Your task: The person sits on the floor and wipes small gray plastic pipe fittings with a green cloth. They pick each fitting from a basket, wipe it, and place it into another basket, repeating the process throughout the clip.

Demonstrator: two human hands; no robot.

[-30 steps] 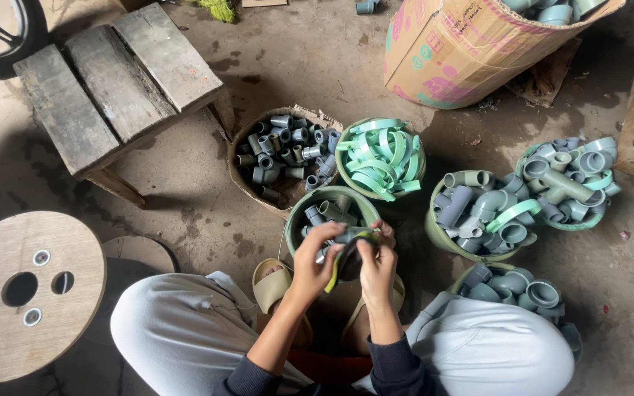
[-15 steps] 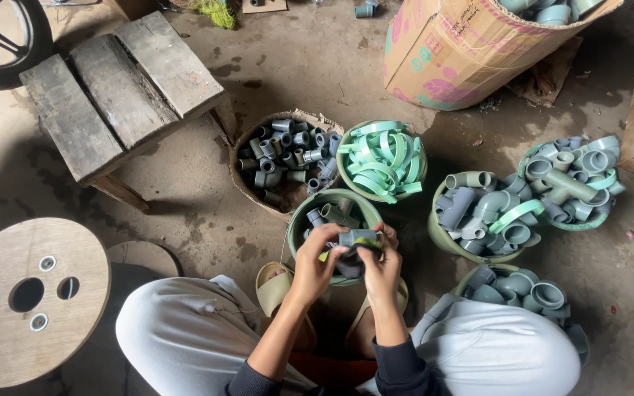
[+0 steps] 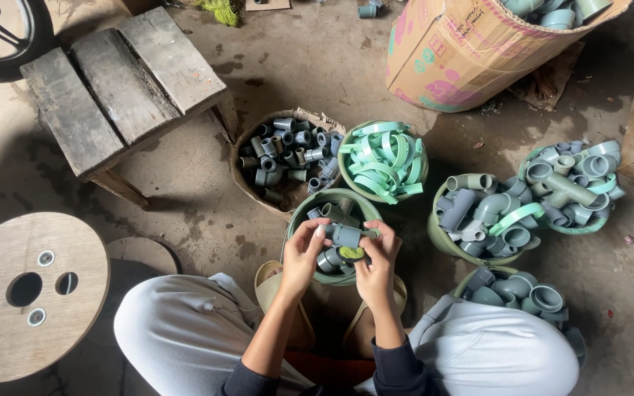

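Head view, looking down on a person crouched on a concrete floor (image 3: 185, 198). The left hand (image 3: 304, 253) and right hand (image 3: 376, 265) meet at lower centre of the frame and together pinch a grey pipe fitting (image 3: 346, 235), a short socket piece held level between the fingertips of both hands; each hand is closed narrowly on one end of it. The fitting hangs directly above a green basket of grey fittings (image 3: 310, 209), just in front of the knees. A small yellow-green piece (image 3: 351, 253) shows beneath the fitting, near the right thumb; whether it is gripped or lies in the basket cannot be told. Likely faults: the fingertip grip is slight, so the fitting could slip and drop among like pieces in the basket below, where it would be hard to pick out; the neighbouring containers stand close, namely a cardboard box of small grey fittings (image 3: 288, 158), a basket of green bands (image 3: 383, 158) and baskets of larger elbows (image 3: 478, 213) at right, so a piece could easily land in the wrong one.
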